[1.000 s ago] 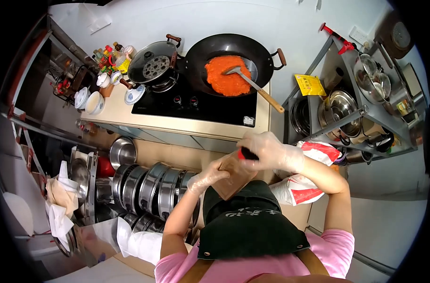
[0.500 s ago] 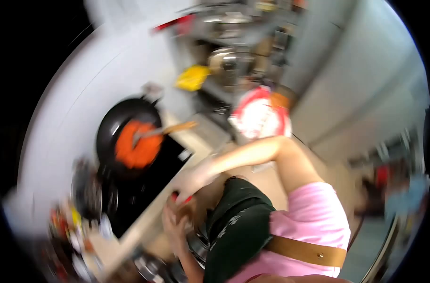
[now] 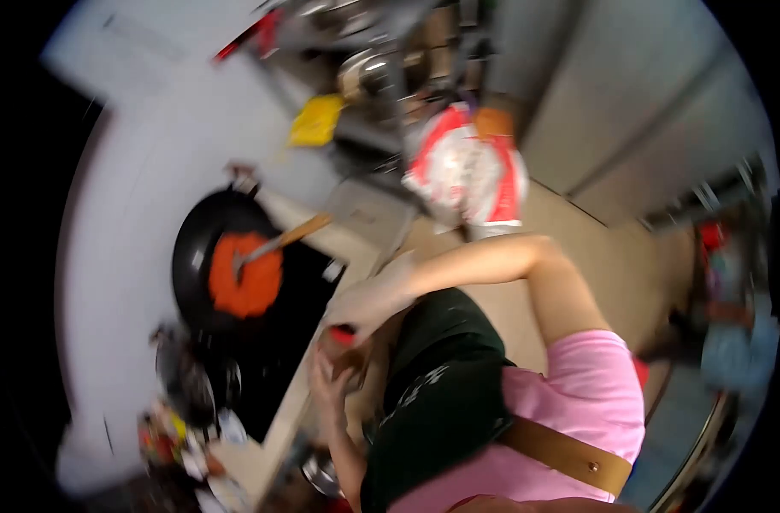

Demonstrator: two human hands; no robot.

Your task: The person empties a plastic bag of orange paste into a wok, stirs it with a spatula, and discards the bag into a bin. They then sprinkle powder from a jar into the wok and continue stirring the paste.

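Both hands (image 3: 356, 308) grip brown bottle (image 3: 345, 359) — upright, red-capped.

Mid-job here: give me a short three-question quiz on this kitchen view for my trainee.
1. True or false: the wok holds an orange-red food.
2. Multiple choice: the right hand is on A) the spatula handle, B) the red cap of a brown container, C) the yellow packet.
3. Where does the spatula rest?

Key:
1. True.
2. B; the left hand holds the brown container from below.
3. In the wok, blade in the food, wooden handle sticking out over the rim toward the counter.
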